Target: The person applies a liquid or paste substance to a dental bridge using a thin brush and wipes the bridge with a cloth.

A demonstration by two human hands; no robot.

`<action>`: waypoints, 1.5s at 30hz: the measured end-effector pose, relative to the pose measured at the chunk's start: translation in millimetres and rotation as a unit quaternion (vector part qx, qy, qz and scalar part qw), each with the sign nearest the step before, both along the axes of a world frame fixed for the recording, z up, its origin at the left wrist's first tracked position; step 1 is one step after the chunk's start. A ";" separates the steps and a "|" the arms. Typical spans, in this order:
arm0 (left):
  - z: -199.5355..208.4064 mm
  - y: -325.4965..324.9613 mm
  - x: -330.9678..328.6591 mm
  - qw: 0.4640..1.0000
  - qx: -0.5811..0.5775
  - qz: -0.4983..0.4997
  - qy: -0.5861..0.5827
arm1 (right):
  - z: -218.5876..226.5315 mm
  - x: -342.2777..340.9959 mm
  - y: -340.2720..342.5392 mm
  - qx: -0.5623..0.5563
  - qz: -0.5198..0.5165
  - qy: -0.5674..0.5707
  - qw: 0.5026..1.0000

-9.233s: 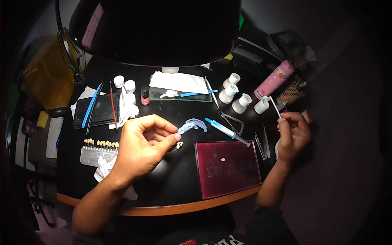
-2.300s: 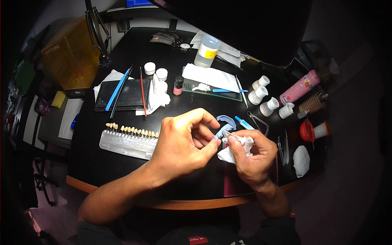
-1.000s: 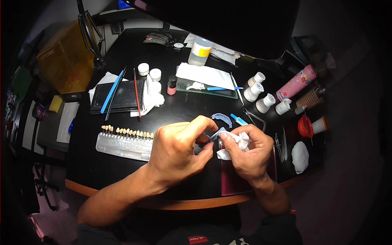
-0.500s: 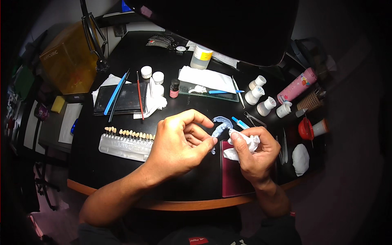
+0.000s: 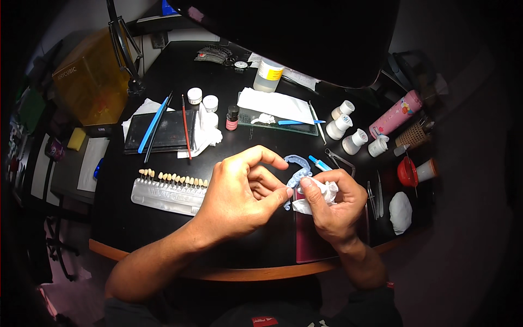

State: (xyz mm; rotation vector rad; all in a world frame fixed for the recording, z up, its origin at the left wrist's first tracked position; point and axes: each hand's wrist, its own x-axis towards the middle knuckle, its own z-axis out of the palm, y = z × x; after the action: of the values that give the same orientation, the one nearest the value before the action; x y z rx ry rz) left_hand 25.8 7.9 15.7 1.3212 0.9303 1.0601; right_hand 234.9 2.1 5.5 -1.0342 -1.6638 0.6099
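Note:
A blue-grey dental arch model [image 5: 297, 172] is held up over the middle of the table, its row of teeth showing. My left hand [image 5: 237, 185] grips it at its left side, the thumb and fingers curled toward each other; part of the model is hidden behind the fingertips. In my right hand [image 5: 338, 206] a crumpled white tissue [image 5: 328, 191] is pinched between thumb and fingers. The right thumb tip and the tissue come up against the model's right side. Below the right hand lies a dark red pad [image 5: 316, 240].
Left of my left hand lies a tooth shade guide [image 5: 166, 192]. Behind are a black palette box [image 5: 163, 139] with brushes, a glass slab [image 5: 256, 121] and a small red bottle [image 5: 232, 119]. White-capped jars [image 5: 339, 126], tweezers [image 5: 380, 199] and a red bowl [image 5: 406, 173] stand rightward.
My right hand has shifted slightly left with the tissue, closer against the dental model. My left hand has barely moved, and the model is turned a little.

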 end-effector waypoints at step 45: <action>-5.4 27.6 -25.2 0.984 0.092 0.094 0.124 | 30.6 42.9 9.7 0.086 -0.056 -0.104 0.989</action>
State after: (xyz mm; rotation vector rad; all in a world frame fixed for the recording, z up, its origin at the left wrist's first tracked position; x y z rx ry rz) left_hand 0.6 35.5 10.3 1.5681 1.1829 1.1657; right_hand 277.8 11.9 36.1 -1.0856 -1.7898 0.2856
